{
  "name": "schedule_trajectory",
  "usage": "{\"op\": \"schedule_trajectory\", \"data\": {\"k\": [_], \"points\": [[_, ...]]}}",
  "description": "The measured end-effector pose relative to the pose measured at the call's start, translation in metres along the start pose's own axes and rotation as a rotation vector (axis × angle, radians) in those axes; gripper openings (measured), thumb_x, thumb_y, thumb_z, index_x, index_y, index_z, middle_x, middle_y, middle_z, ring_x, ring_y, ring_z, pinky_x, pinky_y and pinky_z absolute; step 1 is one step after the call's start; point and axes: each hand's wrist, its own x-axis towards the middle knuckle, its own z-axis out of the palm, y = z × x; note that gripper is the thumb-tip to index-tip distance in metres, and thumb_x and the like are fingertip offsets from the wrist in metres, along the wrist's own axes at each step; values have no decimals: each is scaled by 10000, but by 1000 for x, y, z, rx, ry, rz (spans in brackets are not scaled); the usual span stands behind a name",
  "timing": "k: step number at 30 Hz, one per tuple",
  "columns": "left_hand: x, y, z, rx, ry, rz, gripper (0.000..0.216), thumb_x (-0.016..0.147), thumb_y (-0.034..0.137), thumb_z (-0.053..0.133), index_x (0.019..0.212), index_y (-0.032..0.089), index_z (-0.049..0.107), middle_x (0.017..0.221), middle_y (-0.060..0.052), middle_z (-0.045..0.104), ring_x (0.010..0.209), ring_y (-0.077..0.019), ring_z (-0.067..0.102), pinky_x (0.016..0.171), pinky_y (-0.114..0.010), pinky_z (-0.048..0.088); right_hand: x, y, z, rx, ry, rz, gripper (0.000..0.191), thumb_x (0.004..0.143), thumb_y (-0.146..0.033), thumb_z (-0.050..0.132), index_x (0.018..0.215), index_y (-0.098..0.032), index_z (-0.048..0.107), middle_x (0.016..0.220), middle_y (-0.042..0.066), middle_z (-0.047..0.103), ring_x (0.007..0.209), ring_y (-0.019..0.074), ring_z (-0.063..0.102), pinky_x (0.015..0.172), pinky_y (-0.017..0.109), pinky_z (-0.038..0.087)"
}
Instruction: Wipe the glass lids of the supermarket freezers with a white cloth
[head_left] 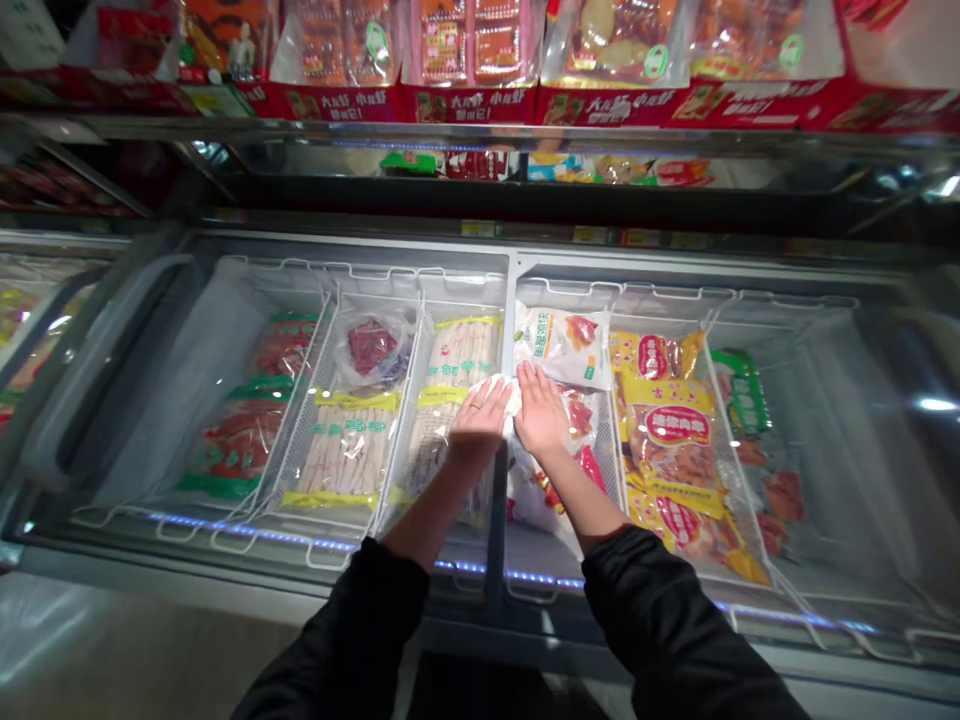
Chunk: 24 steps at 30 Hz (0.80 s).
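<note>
My left hand [478,418] lies flat, fingers stretched forward, over a crumpled white cloth [511,397], which may be a paper wipe. Beside it my right hand [541,412] is also flat, its fingertips at the cloth's right edge. Both hands are over the middle divider [512,290] of a chest freezer. Much of the cloth is hidden under the fingers. A white bag of frozen food [564,343] lies just beyond my right hand. To the left of my left hand are clear packs with yellow edges [463,345].
White wire baskets [334,300] divide the freezer. Yellow bags [670,425] fill a right-hand section, and green-edged packs [244,435] lie at left. A curved handle [97,350] rises at the left end. Above, a shelf edge [465,130] carries red boxes [469,105].
</note>
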Motion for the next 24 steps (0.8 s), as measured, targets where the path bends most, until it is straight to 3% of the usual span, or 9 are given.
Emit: {"op": "schedule_trajectory", "data": {"k": [4, 8, 11, 14, 17, 19, 24], "points": [[33, -12, -3, 15, 63, -75, 607, 1134, 279, 410, 1740, 242, 397, 1769, -42, 417, 1656, -269, 383, 1385, -458, 324, 2, 1, 5, 9, 47, -26, 696, 1080, -335, 334, 1758, -178, 349, 1811, 62, 337, 1707, 277, 244, 1429, 513, 124], [14, 7, 8, 68, 90, -222, 605, 1133, 269, 389, 1738, 253, 401, 1786, -33, 385, 1672, -275, 346, 1373, -475, 342, 1, -2, 5, -116, 68, -30, 688, 1078, -279, 340, 1758, -169, 343, 1814, 62, 328, 1700, 261, 265, 1417, 505, 171], [4, 20, 12, 89, 33, -122, 598, 1128, 252, 404, 1725, 280, 421, 1788, 4, 386, 1681, -242, 323, 1377, -443, 325, -1, -7, 0, -268, 28, -36, 714, 1050, -220, 388, 1752, -107, 326, 1830, 72, 275, 1710, 265, 229, 1404, 497, 205], [27, 12, -3, 78, -29, -26, 611, 1125, 234, 412, 1731, 308, 402, 1788, 19, 388, 1678, -206, 327, 1381, -413, 306, -1, -11, -4, -331, 8, -36, 656, 1080, -230, 352, 1716, -78, 404, 1824, 91, 285, 1704, 269, 249, 1393, 483, 237], [62, -8, -26, 63, -45, -93, 605, 1133, 232, 383, 1735, 290, 397, 1791, -14, 383, 1675, -221, 338, 1376, -437, 318, 0, -13, -5, -327, 26, -31, 630, 1117, -261, 288, 1710, -97, 427, 1804, 96, 335, 1691, 261, 289, 1386, 493, 254], [70, -19, -34, 66, -30, -143, 594, 1139, 237, 368, 1730, 269, 409, 1792, -30, 382, 1676, -233, 334, 1379, -445, 309, 0, -13, -4, -321, 39, -30, 636, 1121, -268, 287, 1731, -120, 390, 1806, 84, 331, 1689, 251, 294, 1384, 488, 259], [40, -18, -26, 101, -11, -109, 576, 1153, 267, 351, 1724, 249, 423, 1797, -3, 366, 1691, -223, 293, 1392, -404, 269, 0, -10, -1, -305, 44, -36, 643, 1115, -255, 296, 1734, -102, 372, 1810, 91, 318, 1689, 256, 293, 1387, 485, 249]]}}
